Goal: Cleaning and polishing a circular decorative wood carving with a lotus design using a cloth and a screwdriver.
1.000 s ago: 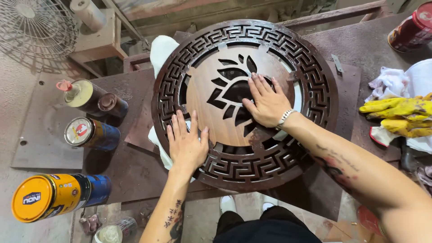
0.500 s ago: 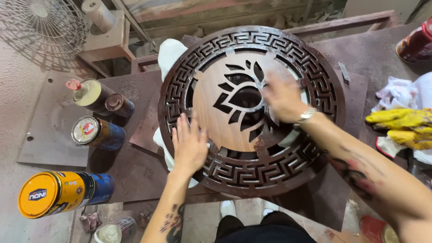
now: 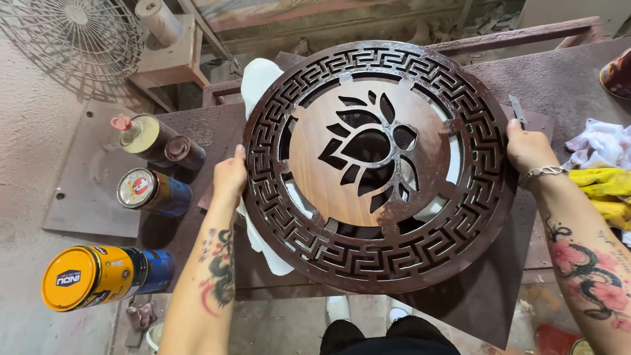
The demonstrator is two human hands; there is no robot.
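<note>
A large round brown panel point(image 3: 315, 125) with a cut-out flower in the middle and a cut-out key-pattern border lies over a dark rusty metal table point(image 3: 499, 289). My left hand point(image 3: 230, 176) grips its left rim. My right hand point(image 3: 530, 148), with a bracelet on the wrist, grips its right rim. The panel looks lifted slightly and tilted off the table. A white cloth point(image 3: 257, 79) lies under it, showing at the upper left and lower left.
Left of the panel stand a yellow-lidded can point(image 3: 89, 276), a blue can point(image 3: 152, 192), a small brown jar point(image 3: 184, 151) and a squeeze bottle point(image 3: 141, 136). Yellow gloves point(image 3: 601, 190) and white rags point(image 3: 601, 144) lie at right. A wire fan guard point(image 3: 72, 33) lies at top left.
Both hands left the panel's top face and went out to its left and right rims. The panel now appears raised and nearer the camera.
</note>
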